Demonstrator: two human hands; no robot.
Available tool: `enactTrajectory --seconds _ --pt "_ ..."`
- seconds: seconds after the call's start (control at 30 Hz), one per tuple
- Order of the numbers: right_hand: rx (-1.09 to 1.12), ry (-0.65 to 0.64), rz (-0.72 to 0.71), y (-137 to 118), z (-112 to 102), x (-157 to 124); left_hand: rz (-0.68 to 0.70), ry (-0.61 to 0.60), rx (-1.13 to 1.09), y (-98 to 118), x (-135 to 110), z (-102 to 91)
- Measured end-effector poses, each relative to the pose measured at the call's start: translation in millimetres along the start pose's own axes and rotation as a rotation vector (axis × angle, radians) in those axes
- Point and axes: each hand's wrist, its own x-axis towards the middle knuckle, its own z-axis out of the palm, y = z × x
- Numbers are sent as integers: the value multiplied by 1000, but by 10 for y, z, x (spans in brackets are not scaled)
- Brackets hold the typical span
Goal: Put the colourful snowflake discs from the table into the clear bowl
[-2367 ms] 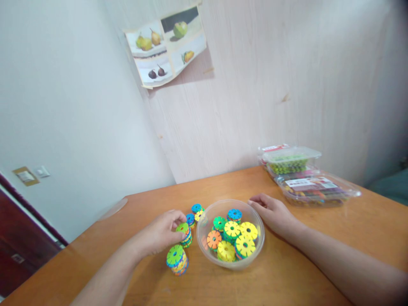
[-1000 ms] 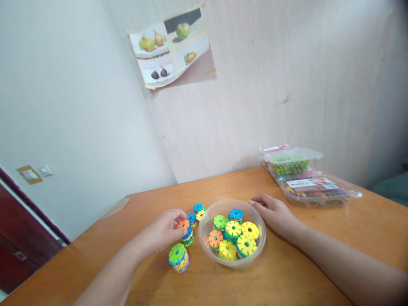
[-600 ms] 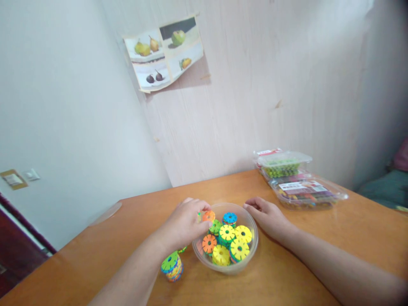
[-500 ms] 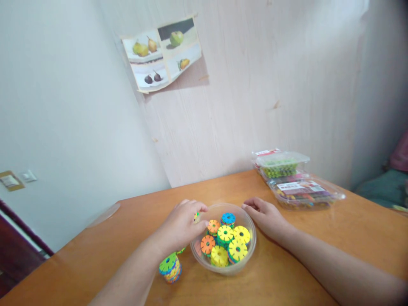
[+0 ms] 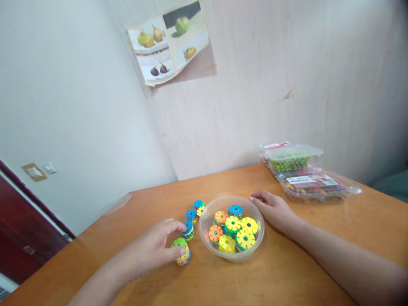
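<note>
My left hand is over the table left of the bowl, fingers apart. Its thumb overlaps a stack of notched plastic discs topped in green. The index finger reaches by a blue-topped disc stack. Farther back stand another blue-topped stack and a smaller group of discs. The clear plastic bowl contains several disc stacks with yellow, orange and blue tops. At its right rim, my right hand has curled fingers closed against the edge; the fingertips are partly hidden.
Clear lidded packs lie at the back right, one with green contents, another with mixed-colour contents. A clear, flat round piece lies on the table's left edge. Behind the table is a wall with fruit pictures.
My left hand has moved from the bowl's left rim leftward and nearer to the green-topped stack, uncovering the disc stacks behind. My right hand stays at the bowl. The view has shifted slightly.
</note>
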Motion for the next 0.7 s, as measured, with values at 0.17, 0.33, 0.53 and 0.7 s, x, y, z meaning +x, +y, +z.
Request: enactTrajectory --seconds 0.17,0.33,0.53,0.7 --pt "-3 6 3 10 -6 -3 0 -43 9 3 -61 41" --pt "-24 6 -5 14 -11 -4 -21 -27 -1 -19 -37 90" --pt "4 -3 2 9 13 1 -14 66 -25 48 11 -54" --pt "-4 11 -15 8 14 1 109 205 39 290 316 -86"
